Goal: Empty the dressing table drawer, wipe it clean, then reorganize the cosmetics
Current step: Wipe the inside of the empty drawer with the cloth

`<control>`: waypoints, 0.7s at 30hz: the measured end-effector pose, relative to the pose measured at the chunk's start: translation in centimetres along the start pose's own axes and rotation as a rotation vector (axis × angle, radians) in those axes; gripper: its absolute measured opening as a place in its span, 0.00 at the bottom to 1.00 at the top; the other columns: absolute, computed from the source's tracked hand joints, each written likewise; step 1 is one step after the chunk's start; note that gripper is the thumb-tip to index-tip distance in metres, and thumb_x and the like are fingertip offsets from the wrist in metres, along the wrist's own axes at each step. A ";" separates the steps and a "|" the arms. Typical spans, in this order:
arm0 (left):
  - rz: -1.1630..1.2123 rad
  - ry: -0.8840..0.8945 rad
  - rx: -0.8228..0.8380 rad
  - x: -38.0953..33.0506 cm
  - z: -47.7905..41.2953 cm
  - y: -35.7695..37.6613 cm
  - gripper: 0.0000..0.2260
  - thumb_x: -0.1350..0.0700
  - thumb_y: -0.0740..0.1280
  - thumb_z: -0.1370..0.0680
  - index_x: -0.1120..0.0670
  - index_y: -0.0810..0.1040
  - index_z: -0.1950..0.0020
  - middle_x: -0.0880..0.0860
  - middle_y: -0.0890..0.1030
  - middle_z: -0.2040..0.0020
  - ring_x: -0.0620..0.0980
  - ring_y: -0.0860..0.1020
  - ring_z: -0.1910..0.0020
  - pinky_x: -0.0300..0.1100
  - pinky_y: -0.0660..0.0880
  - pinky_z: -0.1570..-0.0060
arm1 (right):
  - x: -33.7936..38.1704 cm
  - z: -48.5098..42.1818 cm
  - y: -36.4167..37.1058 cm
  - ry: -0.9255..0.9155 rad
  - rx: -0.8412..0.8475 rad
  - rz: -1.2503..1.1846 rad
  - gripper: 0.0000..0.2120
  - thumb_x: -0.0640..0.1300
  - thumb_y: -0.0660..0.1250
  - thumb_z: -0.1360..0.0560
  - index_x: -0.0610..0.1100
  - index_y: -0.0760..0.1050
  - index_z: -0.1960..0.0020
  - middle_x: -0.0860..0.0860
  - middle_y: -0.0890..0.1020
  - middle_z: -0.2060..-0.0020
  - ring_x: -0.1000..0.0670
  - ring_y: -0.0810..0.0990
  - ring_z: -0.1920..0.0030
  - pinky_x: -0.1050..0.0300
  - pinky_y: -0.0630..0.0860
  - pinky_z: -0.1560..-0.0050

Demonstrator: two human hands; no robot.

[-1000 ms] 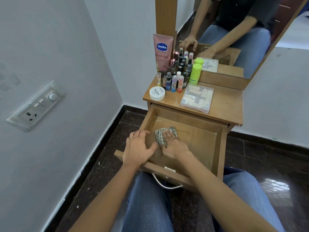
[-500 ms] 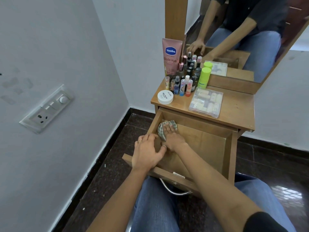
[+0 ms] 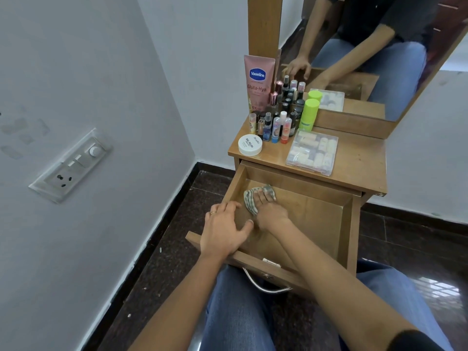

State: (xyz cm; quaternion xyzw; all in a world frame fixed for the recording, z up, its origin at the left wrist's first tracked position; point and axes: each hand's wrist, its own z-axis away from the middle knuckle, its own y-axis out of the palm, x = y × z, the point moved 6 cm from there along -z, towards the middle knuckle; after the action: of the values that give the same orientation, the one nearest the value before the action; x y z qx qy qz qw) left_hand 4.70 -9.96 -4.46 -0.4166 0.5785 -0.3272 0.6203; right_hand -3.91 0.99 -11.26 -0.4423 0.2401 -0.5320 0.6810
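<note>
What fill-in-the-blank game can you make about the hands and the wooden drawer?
Inside the open wooden drawer, the right hand presses a checked grey ____. The left hand rests on the drawer's ____ wall. The tall pink tube on the wooden tabletop reads ____.
Missing words: cloth; left; Vaseline.

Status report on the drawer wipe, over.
Left hand rests on left wall of drawer. Right hand presses checked cloth on drawer floor, far-left corner. Drawer otherwise empty; cosmetics on tabletop. Nothing blocking.
</note>
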 end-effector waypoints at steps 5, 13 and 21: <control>0.002 0.004 -0.005 -0.1 -0.1 0.1 0.22 0.41 0.64 0.24 0.49 0.72 0.34 0.47 0.75 0.35 0.49 0.67 0.35 0.44 0.62 0.36 | 1.3 -2.5 -1.6 -0.039 0.021 -0.020 0.39 0.49 0.57 0.23 0.42 0.35 0.23 0.47 0.37 0.23 0.48 0.37 0.23 0.50 0.42 0.23; -0.005 -0.023 0.003 0.0 0.0 0.2 0.22 0.41 0.64 0.24 0.50 0.72 0.34 0.48 0.75 0.35 0.49 0.68 0.36 0.45 0.62 0.36 | 0.3 -1.4 -1.4 -0.278 0.053 0.071 0.38 0.50 0.57 0.22 0.44 0.37 0.22 0.46 0.39 0.23 0.48 0.37 0.23 0.51 0.39 0.23; 0.013 -0.028 0.000 0.0 -0.1 0.0 0.22 0.41 0.64 0.24 0.50 0.72 0.34 0.47 0.75 0.36 0.48 0.67 0.36 0.43 0.62 0.36 | -1.2 0.9 -1.0 -0.344 -0.056 -0.055 0.40 0.43 0.60 0.23 0.42 0.38 0.22 0.44 0.41 0.23 0.49 0.40 0.23 0.56 0.39 0.25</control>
State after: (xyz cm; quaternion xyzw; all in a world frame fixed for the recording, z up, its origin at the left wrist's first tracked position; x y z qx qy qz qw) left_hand 4.64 -9.98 -4.50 -0.4172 0.5723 -0.3172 0.6307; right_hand -4.11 2.38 -10.10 -0.5519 0.1227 -0.4601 0.6846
